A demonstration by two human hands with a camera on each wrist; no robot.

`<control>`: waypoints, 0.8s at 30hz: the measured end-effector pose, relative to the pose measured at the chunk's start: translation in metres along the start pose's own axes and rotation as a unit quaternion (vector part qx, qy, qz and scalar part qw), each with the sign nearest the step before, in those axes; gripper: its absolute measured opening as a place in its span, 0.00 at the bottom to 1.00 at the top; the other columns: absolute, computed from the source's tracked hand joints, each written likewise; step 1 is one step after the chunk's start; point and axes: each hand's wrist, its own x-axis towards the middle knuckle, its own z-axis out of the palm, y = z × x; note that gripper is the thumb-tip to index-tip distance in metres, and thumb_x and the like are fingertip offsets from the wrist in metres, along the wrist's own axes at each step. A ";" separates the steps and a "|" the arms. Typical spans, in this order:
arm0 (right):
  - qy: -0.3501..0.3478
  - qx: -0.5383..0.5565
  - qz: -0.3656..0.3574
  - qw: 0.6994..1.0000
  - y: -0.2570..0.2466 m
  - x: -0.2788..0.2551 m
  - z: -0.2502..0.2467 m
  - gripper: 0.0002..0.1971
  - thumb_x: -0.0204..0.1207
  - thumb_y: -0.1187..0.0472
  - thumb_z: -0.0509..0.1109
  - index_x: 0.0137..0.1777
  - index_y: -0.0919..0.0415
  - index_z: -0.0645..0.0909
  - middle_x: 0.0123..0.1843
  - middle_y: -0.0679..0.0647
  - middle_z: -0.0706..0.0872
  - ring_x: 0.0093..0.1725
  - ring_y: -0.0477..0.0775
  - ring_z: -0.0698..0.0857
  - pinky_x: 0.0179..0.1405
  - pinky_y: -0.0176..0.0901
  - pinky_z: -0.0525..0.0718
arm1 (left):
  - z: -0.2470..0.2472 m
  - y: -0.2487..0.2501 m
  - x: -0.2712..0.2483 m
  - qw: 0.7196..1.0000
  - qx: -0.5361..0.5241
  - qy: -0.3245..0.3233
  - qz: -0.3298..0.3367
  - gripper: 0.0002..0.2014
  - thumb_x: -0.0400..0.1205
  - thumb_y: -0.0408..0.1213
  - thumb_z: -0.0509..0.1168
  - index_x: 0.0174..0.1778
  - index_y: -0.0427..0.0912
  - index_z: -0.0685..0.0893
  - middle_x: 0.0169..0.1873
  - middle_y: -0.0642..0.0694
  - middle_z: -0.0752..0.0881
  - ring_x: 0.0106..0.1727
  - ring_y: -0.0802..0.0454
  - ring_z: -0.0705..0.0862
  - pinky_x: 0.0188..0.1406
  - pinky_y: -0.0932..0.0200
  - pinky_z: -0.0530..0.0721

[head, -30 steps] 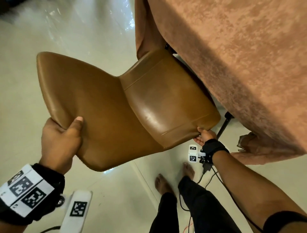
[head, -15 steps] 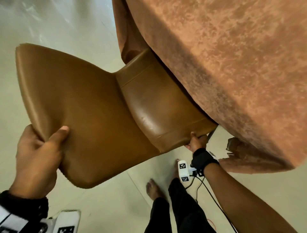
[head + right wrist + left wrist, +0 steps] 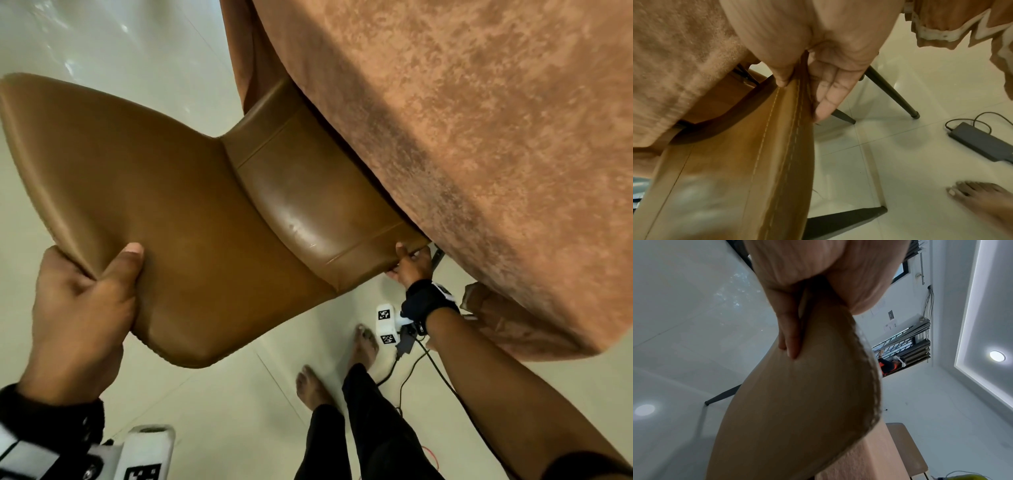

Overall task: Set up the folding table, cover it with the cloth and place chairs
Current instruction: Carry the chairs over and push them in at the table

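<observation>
Now the table (image 3: 479, 154), draped in a rust-brown suede-like cloth (image 3: 445, 102), fills the upper right of the head view, and the tan leather chair with a curved back (image 3: 191, 212) has slid further beneath it than a second ago: the cloth's hanging edge now overlaps the far side of the seat, which earlier stood clear of it. That suggests the table and cloth steps are done and this chair is nearly placed. The left hand (image 3: 78, 311) keeps its grip on the backrest's edge, thumb on the front face and fingers wrapped behind; the right hand (image 3: 409, 263) pinches the seat's front corner, thumb on top. Only the right wrist view shows the fingers (image 3: 830, 94) lying along the seat's underside beside the stitched seam, the dark tapered chair legs (image 3: 892, 91) standing on the pale tiled floor (image 3: 900, 162), and a grey power adapter (image 3: 982, 141) near a bare foot (image 3: 982, 194). The left wrist view alone shows the backrest's stitched rim and another pale seat (image 3: 904, 449) beyond.
</observation>
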 end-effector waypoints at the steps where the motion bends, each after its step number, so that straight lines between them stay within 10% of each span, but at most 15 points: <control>1: 0.001 -0.009 0.000 1.000 0.000 -0.003 -0.002 0.16 0.84 0.60 0.71 0.67 0.47 0.73 0.67 0.60 0.83 0.61 0.69 0.86 0.48 0.64 0.89 | 0.000 0.001 -0.001 1.000 -0.001 -0.003 -0.002 0.26 0.69 0.68 0.74 0.59 0.63 0.79 0.57 0.62 0.88 0.57 0.55 0.89 0.51 0.50 0.85; 5: -0.039 -0.011 0.059 0.997 0.009 -0.017 0.002 0.18 0.83 0.60 0.72 0.69 0.55 0.72 0.67 0.63 0.82 0.48 0.64 0.89 0.45 0.53 0.87 | 0.004 0.003 -0.006 1.000 0.012 0.012 0.002 0.25 0.70 0.69 0.72 0.58 0.64 0.79 0.57 0.63 0.88 0.57 0.56 0.89 0.54 0.48 0.85; 10: -0.078 -0.028 0.112 0.990 0.034 -0.038 0.023 0.24 0.84 0.59 0.71 0.77 0.56 0.68 0.72 0.64 0.80 0.56 0.70 0.87 0.37 0.48 0.88 | 0.008 0.008 -0.010 0.998 0.037 0.044 0.005 0.26 0.69 0.69 0.72 0.59 0.64 0.79 0.56 0.63 0.88 0.57 0.56 0.88 0.60 0.42 0.85; 15: -0.079 -0.039 0.117 0.989 0.024 -0.037 0.026 0.25 0.86 0.61 0.69 0.79 0.59 0.67 0.74 0.64 0.79 0.56 0.69 0.87 0.24 0.43 0.88 | 0.014 0.032 -0.018 0.995 0.080 0.037 0.054 0.28 0.73 0.57 0.71 0.64 0.43 0.80 0.55 0.48 0.89 0.55 0.46 0.89 0.55 0.37 0.88; 19: -0.097 -0.113 0.107 0.983 0.018 -0.044 0.022 0.23 0.87 0.56 0.66 0.79 0.59 0.66 0.70 0.59 0.81 0.44 0.59 0.89 0.36 0.44 0.87 | 0.018 0.042 -0.029 0.994 0.089 0.032 0.056 0.24 0.77 0.51 0.70 0.61 0.39 0.76 0.54 0.45 0.88 0.55 0.46 0.88 0.56 0.38 0.87; 24: -0.071 -0.147 0.110 0.980 0.011 -0.065 0.022 0.19 0.87 0.57 0.66 0.75 0.60 0.72 0.69 0.55 0.84 0.53 0.61 0.90 0.39 0.42 0.85 | 0.025 0.052 -0.038 0.988 0.121 0.073 0.056 0.15 0.81 0.45 0.68 0.56 0.43 0.73 0.45 0.51 0.82 0.52 0.45 0.84 0.58 0.39 0.85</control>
